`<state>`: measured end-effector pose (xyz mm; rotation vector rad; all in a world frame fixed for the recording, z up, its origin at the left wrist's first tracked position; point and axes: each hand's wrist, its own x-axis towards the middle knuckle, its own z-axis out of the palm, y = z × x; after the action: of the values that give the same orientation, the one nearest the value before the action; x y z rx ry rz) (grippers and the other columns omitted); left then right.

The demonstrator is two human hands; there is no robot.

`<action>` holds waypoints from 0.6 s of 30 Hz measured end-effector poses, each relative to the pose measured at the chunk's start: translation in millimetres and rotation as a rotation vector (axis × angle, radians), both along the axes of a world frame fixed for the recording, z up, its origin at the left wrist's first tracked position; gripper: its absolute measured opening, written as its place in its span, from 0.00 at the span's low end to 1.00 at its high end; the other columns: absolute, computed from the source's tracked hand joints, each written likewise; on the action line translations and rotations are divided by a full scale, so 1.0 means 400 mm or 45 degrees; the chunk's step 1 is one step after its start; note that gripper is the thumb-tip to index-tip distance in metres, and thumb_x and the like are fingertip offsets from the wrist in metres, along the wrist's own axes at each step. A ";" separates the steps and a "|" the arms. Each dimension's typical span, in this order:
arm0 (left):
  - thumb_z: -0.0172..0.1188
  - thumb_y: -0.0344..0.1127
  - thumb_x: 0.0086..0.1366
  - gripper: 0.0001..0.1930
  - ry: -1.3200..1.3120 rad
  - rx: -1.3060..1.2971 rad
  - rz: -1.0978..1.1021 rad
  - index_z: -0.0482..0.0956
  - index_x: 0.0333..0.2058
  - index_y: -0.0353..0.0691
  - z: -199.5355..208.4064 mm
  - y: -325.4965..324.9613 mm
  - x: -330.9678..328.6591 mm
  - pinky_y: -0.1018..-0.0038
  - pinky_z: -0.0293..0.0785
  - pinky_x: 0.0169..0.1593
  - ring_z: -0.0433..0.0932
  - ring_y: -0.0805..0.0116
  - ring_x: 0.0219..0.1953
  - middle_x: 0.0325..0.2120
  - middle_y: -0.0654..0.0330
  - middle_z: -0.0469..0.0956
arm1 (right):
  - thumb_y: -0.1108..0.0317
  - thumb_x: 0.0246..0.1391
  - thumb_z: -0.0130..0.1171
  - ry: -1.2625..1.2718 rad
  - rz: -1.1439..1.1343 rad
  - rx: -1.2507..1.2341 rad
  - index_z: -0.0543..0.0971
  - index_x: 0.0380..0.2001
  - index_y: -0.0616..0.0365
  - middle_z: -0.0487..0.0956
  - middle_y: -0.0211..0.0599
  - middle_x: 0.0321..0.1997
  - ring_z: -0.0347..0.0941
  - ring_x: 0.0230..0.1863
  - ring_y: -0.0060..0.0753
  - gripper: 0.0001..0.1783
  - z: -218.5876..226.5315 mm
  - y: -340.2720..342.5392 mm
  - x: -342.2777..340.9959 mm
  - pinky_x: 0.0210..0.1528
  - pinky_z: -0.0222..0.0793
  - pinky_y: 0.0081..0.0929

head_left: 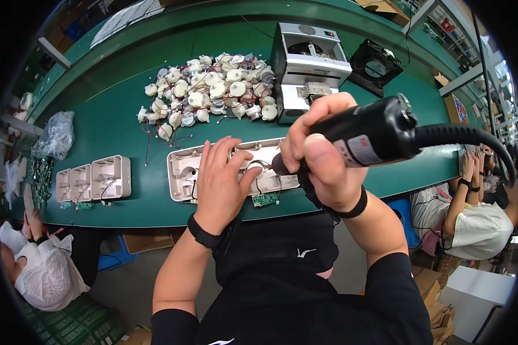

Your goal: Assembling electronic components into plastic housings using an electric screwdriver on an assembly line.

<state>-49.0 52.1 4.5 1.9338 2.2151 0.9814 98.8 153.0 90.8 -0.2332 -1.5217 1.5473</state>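
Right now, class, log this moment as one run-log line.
left hand: fingers spread on pale casing | right hand: gripping black corded tool, tip toward casing | nearby: wired motors, grey machine, green circuit board

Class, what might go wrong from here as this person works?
The black tool in the right hand points close to the left hand; a slip might hurt it. Thin wires in the white housing lie near the tool's tip and could snag. The green circuit board, near the table's edge, might get knocked.
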 end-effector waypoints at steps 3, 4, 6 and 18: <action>0.68 0.37 0.55 0.13 0.004 0.026 0.010 0.78 0.37 0.41 -0.008 -0.005 -0.001 0.50 0.58 0.66 0.70 0.54 0.57 0.48 0.55 0.73 | 0.68 0.56 0.57 -0.067 0.019 0.035 0.63 0.43 0.58 0.71 0.37 0.24 0.66 0.21 0.26 0.16 -0.009 0.003 -0.026 0.26 0.67 0.25; 0.68 0.37 0.55 0.13 0.001 0.039 0.013 0.78 0.36 0.41 -0.011 -0.006 -0.001 0.50 0.58 0.66 0.70 0.54 0.57 0.48 0.55 0.72 | 0.68 0.56 0.57 -0.073 0.027 0.036 0.63 0.43 0.58 0.71 0.37 0.24 0.66 0.21 0.26 0.16 -0.012 0.002 -0.034 0.26 0.67 0.25; 0.69 0.37 0.54 0.12 -0.005 0.063 0.018 0.78 0.35 0.41 -0.016 -0.008 -0.002 0.50 0.58 0.66 0.70 0.54 0.57 0.48 0.56 0.72 | 0.69 0.56 0.58 -0.084 -0.006 0.051 0.63 0.42 0.59 0.71 0.38 0.24 0.67 0.21 0.26 0.16 -0.018 -0.001 -0.047 0.26 0.68 0.25; 0.69 0.37 0.54 0.12 -0.012 0.079 0.023 0.78 0.35 0.42 -0.012 -0.005 -0.006 0.51 0.59 0.65 0.70 0.54 0.57 0.47 0.56 0.72 | 0.73 0.53 0.60 -0.202 -0.003 0.135 0.66 0.40 0.60 0.73 0.39 0.25 0.68 0.21 0.25 0.15 -0.046 0.001 -0.069 0.25 0.69 0.24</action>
<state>-51.4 50.0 -0.3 1.9327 2.2269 1.0718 71.2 153.3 72.5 -0.3030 -1.7212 1.4696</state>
